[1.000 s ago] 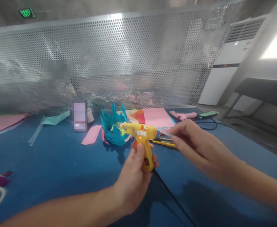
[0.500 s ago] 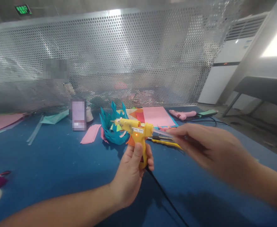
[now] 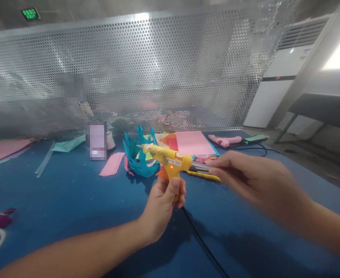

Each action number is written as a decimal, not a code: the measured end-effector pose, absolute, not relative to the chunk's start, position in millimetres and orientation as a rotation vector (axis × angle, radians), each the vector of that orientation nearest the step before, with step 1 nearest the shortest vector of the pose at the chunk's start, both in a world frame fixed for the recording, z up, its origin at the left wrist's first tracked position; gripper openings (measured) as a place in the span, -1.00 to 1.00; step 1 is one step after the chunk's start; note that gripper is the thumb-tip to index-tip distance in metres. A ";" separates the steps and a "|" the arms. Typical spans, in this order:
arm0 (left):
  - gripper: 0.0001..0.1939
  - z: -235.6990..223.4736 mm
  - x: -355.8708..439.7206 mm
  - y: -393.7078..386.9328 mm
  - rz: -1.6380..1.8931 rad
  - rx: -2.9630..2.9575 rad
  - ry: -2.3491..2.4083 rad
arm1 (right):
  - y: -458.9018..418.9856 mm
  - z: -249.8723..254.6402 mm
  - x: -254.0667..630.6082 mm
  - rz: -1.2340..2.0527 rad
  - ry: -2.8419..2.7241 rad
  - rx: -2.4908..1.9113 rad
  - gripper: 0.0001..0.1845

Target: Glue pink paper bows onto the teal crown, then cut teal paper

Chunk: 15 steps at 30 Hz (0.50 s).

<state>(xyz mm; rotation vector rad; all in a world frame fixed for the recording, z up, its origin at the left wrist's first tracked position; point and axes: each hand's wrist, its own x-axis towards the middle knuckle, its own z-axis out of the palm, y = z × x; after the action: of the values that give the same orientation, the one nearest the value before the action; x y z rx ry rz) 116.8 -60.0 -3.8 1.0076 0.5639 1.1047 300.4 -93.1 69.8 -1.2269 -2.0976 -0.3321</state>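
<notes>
My left hand [image 3: 164,208] is wrapped round the handle of a yellow hot glue gun [image 3: 170,159], held up over the table with its nozzle pointing left and a small orange light lit. At the gun's rear end, my right hand [image 3: 254,177] pinches a clear glue stick [image 3: 200,164], whose front end meets the back of the gun. A black cord [image 3: 200,235] runs down from the handle. Behind the nozzle stands a teal folded-paper piece [image 3: 139,164] with pointed tips. A yellow utility knife [image 3: 204,175] lies beyond the gun, partly hidden by my right fingers.
Pink paper strips [image 3: 112,164], a propped phone [image 3: 97,141] and clear glue sticks [image 3: 45,160] lie to the left. Pink sheets [image 3: 194,143] and a pink glue gun [image 3: 225,140] are at the back right. A perforated metal screen [image 3: 158,77] borders the blue table [image 3: 100,208].
The glue gun has tilted, its rear end dropping slightly and moving right. My right fingers and the glue stick are now closer to the gun's back.
</notes>
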 end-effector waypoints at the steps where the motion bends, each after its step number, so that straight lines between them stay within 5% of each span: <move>1: -0.64 -4.8 117.2 -59.9 1.097 0.999 0.570 | -92.5 70.2 300.5 -0.289 -2.092 -1.239 -0.80; 15: -0.53 -5.0 120.7 -66.8 1.021 1.090 0.549 | -89.9 59.0 294.9 0.184 -1.967 -1.308 -0.78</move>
<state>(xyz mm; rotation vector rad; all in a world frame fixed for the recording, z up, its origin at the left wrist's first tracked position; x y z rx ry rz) 120.7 -66.8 -5.0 1.0898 0.5488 1.0214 294.9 -89.9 59.0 -1.3083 -1.9675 0.1836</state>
